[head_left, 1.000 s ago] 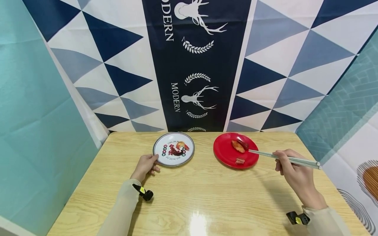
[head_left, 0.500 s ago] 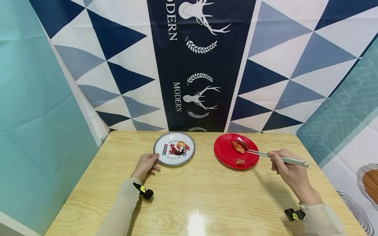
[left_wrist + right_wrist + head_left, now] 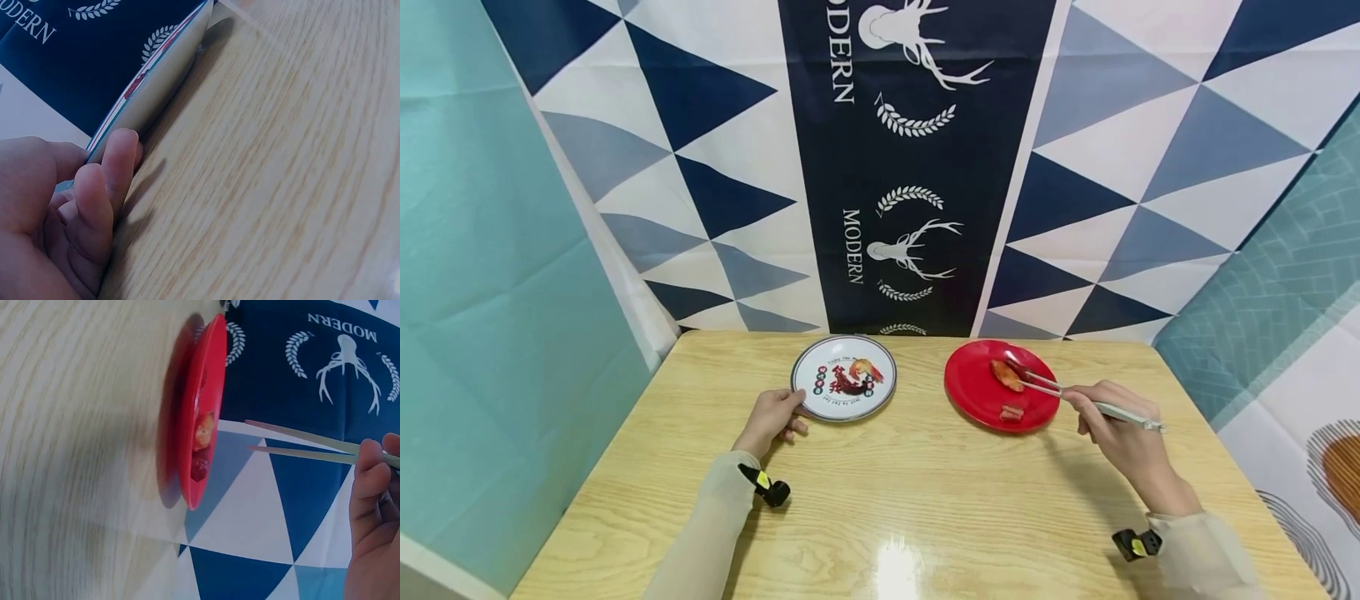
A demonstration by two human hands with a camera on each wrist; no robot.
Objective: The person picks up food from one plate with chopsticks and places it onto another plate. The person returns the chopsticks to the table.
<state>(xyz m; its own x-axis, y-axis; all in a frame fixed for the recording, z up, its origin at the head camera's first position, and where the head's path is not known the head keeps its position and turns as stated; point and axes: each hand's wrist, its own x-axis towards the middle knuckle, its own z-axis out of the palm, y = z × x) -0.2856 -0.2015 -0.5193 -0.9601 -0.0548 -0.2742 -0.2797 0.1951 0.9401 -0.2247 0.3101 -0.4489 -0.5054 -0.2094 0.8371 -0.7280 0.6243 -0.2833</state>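
In the head view my left hand [image 3: 771, 418] pinches the near-left rim of a white plate [image 3: 810, 367], thumb on top and fingers below. An orange shrimp-like piece [image 3: 867, 371] lies on it, over or beside a printed red design. My right hand [image 3: 1123, 437] holds a pair of chopsticks [image 3: 300, 434], their tips spread apart. These tips hover over a red plate [image 3: 970, 392], clear of the food in the right wrist view. That plate bears an orange-brown piece [image 3: 1006, 377], a dark red piece [image 3: 200, 466] and a small pinkish piece [image 3: 1011, 412].
Both plates stand near the back edge of a wooden table [image 3: 880, 483], with a gap between them. A patterned cloth [image 3: 917, 167] hangs directly behind the table. A teal sheet [image 3: 497, 292] hangs at the left, and another patterned sheet [image 3: 1300, 308] at the right.
My right hand has moved left with the chopsticks, whose tips have spread and come over the food on the red plate. The left hand keeps its hold on the white plate.
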